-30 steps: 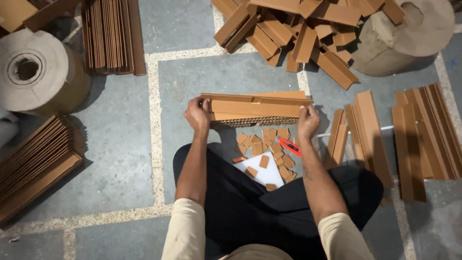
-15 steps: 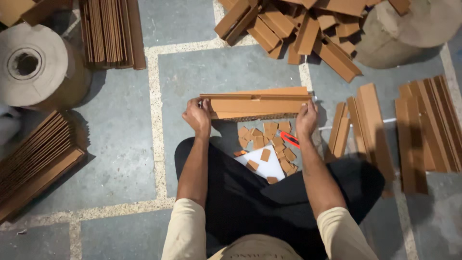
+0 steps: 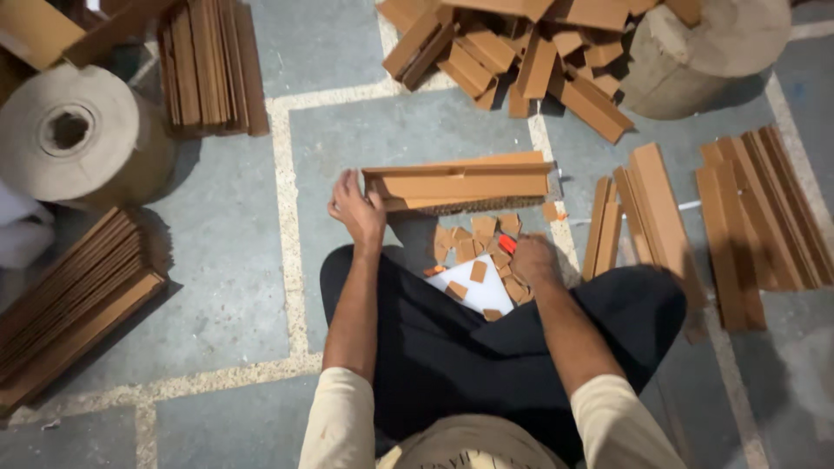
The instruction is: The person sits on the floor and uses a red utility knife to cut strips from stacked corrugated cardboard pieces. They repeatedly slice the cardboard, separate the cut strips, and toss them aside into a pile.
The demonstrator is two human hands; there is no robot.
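Two hands: left (image 3: 357, 208) grips cardboard stack (image 3: 460, 181); right (image 3: 533, 259) curls on orange cutter (image 3: 506, 244).

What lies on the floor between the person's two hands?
In the head view, small brown cardboard scraps lie between the left hand and right hand, some on a white sheet.

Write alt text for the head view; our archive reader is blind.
Seen from above, a seated person's left hand steadies a stack of long cardboard strips on a grey floor while the right hand reaches an orange-handled tool among small cardboard scraps. Paper rolls and further cardboard piles surround them.
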